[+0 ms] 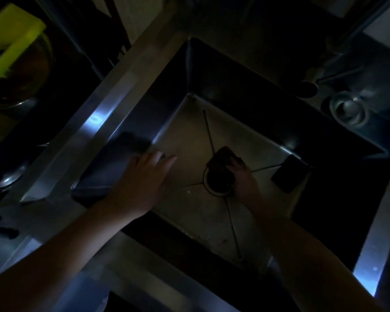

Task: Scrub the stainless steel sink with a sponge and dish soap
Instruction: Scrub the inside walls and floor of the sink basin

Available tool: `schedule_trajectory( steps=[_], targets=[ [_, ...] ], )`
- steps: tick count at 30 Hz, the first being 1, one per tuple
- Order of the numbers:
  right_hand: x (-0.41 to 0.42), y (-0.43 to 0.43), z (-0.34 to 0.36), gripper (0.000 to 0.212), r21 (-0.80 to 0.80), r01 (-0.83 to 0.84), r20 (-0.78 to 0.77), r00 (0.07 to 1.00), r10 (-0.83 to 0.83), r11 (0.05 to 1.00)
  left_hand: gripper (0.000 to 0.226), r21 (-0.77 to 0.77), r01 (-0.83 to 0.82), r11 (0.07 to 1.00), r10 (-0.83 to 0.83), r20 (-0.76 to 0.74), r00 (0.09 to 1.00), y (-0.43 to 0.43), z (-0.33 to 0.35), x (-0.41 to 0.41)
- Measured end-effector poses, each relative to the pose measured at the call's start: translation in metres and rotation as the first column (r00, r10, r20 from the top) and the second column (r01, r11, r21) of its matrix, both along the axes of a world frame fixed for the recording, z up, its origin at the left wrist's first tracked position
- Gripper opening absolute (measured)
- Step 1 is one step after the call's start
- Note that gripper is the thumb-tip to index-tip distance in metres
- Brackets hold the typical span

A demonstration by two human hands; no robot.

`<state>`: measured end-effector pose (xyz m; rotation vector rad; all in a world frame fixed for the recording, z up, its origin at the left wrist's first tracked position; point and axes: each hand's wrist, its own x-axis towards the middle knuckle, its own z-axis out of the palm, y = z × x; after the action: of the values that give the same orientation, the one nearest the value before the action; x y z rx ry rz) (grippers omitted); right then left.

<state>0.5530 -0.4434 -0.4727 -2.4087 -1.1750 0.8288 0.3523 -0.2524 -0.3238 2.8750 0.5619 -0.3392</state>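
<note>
Two bare hands are seen reaching down into a square stainless steel sink, which is dimly lit. A dark rectangular sponge is grasped by the right hand, with the fingers curled over its near end. The sponge is held low in the middle of the basin, at the far edge of the round drain opening, where the creases of the sink floor meet.

The left hand is held flat with its fingers stretched out and nothing gripped. It is placed over the left part of the basin, just beside a dark flat rectangular slab that is propped along the left wall. Whether the slab is touched cannot be told.

A smaller dark rectangular block is set at the right side of the sink floor. A yellow-green angular object is seen beyond the left rim, and a round grey metal fitting on the counter at the far right.
</note>
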Motion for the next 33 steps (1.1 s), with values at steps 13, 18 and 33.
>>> schedule_trajectory(
  steps=[13, 18, 33],
  targets=[
    [-0.053, -0.063, 0.003, 0.049, -0.052, 0.341, 0.066, 0.939, -0.338, 0.938, 0.039, -0.054, -0.080, 0.995, 0.081, 0.014, 0.997, -0.076, 0.018, -0.067],
    [-0.092, -0.068, 0.007, 0.045, -0.199, 0.005, -0.082, 0.996, -0.022, 0.980, 0.031, -0.066, -0.097, 0.993, 0.097, 0.001, 0.995, -0.098, 0.023, -0.076],
    [-0.053, -0.129, 0.015, 0.028, -0.609, -0.004, 0.116, 0.989, 0.093, 0.793, 0.046, -0.116, -0.063, 0.991, 0.064, 0.003, 0.998, -0.112, 0.044, -0.097]
  ],
)
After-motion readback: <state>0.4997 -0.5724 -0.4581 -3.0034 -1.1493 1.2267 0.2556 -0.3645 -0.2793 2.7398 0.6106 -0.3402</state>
